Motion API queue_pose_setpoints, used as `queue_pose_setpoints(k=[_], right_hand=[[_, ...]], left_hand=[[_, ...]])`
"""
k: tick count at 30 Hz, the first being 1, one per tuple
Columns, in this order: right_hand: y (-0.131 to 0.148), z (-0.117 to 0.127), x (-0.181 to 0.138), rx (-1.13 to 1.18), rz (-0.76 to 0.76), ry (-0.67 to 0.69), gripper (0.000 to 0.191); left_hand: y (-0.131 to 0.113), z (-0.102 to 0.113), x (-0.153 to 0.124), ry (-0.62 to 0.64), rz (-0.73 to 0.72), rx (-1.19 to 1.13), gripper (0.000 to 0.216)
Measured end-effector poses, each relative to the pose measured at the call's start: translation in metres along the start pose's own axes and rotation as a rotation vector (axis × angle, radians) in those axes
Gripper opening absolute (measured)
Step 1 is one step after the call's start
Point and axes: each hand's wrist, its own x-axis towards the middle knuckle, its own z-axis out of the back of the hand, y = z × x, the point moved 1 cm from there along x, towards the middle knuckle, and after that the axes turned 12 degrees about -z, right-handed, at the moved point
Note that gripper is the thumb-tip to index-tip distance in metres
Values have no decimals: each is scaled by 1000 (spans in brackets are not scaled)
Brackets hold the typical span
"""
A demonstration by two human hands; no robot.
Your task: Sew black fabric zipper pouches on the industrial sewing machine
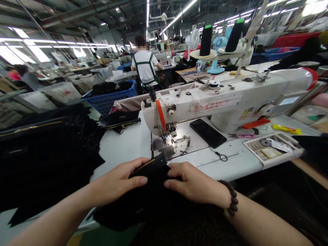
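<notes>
Left hand (120,182), 7 o'clock, pinches the black fabric (153,166), thumb on top. Fabric is dark and folded with a thin gold line along one edge. It sits at the desk (123,147) front, 6 o'clock of the sewing machine (205,102) needle. Right hand (194,184), 5 o'clock, lies flat on it, fingers loosely extended.

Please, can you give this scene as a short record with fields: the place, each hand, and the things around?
Place: sewing machine on a white table
Left hand: pinches black fabric
Right hand: lies flat on the fabric; bead bracelet on the wrist
Fabric position: just in front of the needle
On table: phone, snips, parts tray
Behind: thread cones, blue crate, a person standing, back turned
</notes>
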Motion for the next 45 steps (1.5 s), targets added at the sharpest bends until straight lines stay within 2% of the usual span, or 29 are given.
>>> queue_pose_setpoints(k=[1,4,6,8,12,16,18,23,26,34,40,45], right_hand=[[0,0,1,11,28,-52,9],[0,-1,8,88,95,-221,9],[-1,-2,12,150,75,-271,2],[0,-4,15,201,48,-271,9],[2,-7,16,213,53,-298,13],[1,-8,15,192,26,-321,15],[-2,-8,14,183,21,-324,16],[-6,-8,15,161,27,-334,12],[-5,-9,15,149,57,-334,11],[-4,-8,16,166,-4,-344,11],[-7,-8,17,236,-99,-331,11],[-4,-8,18,306,-71,-264,6]], left_hand=[[0,0,1,-1,4,14,38],[0,-3,5,-9,16,31,34],[0,-6,7,-13,36,40,35],[-2,-9,10,-41,41,61,35],[-5,-13,18,-165,-6,120,29],[-3,-14,21,-403,6,168,31],[-3,-14,20,-461,-10,164,32],[-4,-18,22,-323,-75,261,32],[-3,-22,26,-265,-120,280,24],[15,-34,28,-415,-76,-160,28],[19,-36,28,-413,-66,-160,30],[15,-37,29,-411,-58,-81,29]])
